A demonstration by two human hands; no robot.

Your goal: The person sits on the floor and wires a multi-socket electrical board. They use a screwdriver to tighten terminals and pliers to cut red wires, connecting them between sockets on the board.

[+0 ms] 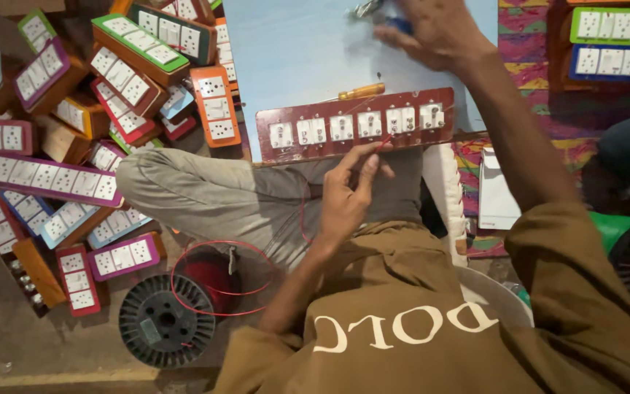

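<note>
Switchboard panel [355, 125], dark red and long, lay crosswise on the pale blue board [293, 51] in front of the person, its long axis running left to right with a row of white switches and sockets along it. Just below its lower edge sat the left hand [349, 191], the nearer of the two, thumb and forefinger pressed together on a thin red wire [302, 215] whose end pointed up and rightward at the panel's near rim; the other fingers curled loosely. So the panel lay directly ahead of those fingertips, almost touching. The right hand [432, 31] reached well beyond the panel to the far end of the board, fingers bent over a small metal tool [364, 9]; whether it actually gripped anything could not be told. An orange-handled screwdriver [359, 92] rested just past the panel's upper edge, between the two hands. The wire trailed down over the grey trouser knee [205, 197] to a loose red coil [216, 281] beside a black spool [165, 319]. Heaped to the left were many finished boards [96, 131] in purple, orange, green and red, clear of the wire's short path.
</note>
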